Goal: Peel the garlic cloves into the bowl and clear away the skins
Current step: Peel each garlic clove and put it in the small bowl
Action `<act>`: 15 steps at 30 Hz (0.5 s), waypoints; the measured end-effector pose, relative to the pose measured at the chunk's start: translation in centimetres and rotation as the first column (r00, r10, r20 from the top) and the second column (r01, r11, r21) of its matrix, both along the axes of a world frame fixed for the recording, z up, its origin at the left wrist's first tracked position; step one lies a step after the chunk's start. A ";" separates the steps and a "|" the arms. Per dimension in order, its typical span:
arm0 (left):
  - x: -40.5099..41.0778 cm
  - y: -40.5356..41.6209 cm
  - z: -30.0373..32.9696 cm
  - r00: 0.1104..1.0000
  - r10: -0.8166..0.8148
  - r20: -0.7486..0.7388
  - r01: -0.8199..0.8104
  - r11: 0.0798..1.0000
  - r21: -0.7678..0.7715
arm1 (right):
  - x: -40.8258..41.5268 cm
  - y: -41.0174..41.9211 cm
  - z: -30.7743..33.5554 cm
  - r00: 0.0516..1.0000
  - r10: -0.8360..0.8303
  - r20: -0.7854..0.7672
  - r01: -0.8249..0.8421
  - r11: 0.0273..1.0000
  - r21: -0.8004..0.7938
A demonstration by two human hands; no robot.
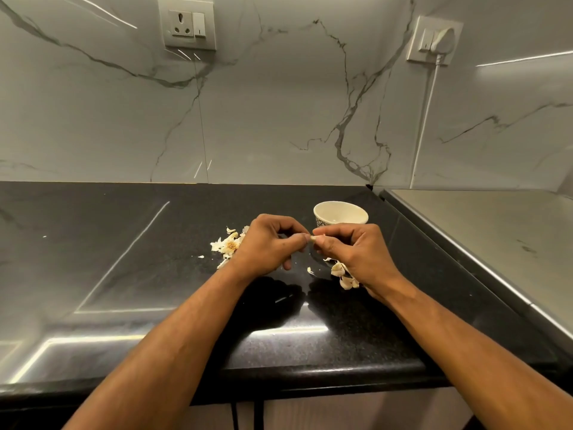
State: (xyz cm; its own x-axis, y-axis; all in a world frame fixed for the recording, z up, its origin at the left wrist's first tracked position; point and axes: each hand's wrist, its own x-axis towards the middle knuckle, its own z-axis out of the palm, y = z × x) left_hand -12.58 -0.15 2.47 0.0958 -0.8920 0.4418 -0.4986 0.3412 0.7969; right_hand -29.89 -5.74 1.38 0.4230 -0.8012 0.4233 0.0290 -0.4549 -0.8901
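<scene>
A small garlic clove (pixel 313 240) is pinched between the fingertips of both hands above the black countertop (pixel 155 274). My left hand (pixel 266 243) nips its left end with thumb and forefinger. My right hand (pixel 353 252) grips its right end. Behind the right hand stands a small cream bowl (pixel 340 213) with a patterned side; what lies inside it is hidden. A pile of papery skins and a garlic root piece (pixel 228 243) lies left of my left hand. More skins (pixel 341 276) lie under my right hand.
A steel surface (pixel 496 231) adjoins the counter on the right, slightly raised. The marble wall behind carries a socket (pixel 186 24) and a plugged-in white cord (pixel 429 97). The counter's front edge (pixel 310 370) runs below my forearms.
</scene>
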 end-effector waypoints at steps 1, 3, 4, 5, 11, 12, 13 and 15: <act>-0.1 0.0 0.0 1.000 -0.015 -0.013 0.015 1.000 0.016 | 0.0 -0.1 -0.1 1.000 -0.011 0.006 0.011 1.000 -0.005; -0.1 0.0 0.0 0.999 -0.028 -0.029 0.029 0.999 0.041 | 0.0 -0.2 -0.1 1.000 -0.020 0.003 0.021 1.000 -0.022; 0.0 0.0 0.0 0.999 -0.025 -0.032 0.027 0.998 0.052 | 0.0 -0.3 -0.1 1.000 -0.019 -0.009 0.019 0.999 -0.036; 0.0 -0.1 0.0 0.999 -0.022 -0.030 0.024 0.998 0.061 | 0.0 -0.3 -0.2 1.000 -0.020 -0.024 0.018 0.998 -0.053; 0.3 0.1 0.3 0.998 -0.033 0.049 0.030 0.998 0.054 | 0.0 -0.3 -0.2 0.996 -0.031 -0.089 0.022 0.995 -0.100; 0.2 0.1 0.4 0.997 -0.039 0.060 0.035 0.997 0.063 | 0.0 -0.2 -0.2 0.995 -0.028 -0.093 0.019 0.995 -0.099; 0.2 0.2 0.4 0.996 -0.047 0.072 0.042 0.996 0.076 | 0.0 -0.2 -0.2 0.995 -0.029 -0.093 0.020 0.995 -0.095; 0.1 0.3 0.4 0.995 -0.065 0.081 0.056 0.993 0.103 | 0.0 -0.2 -0.2 0.996 -0.045 -0.082 0.037 0.995 -0.092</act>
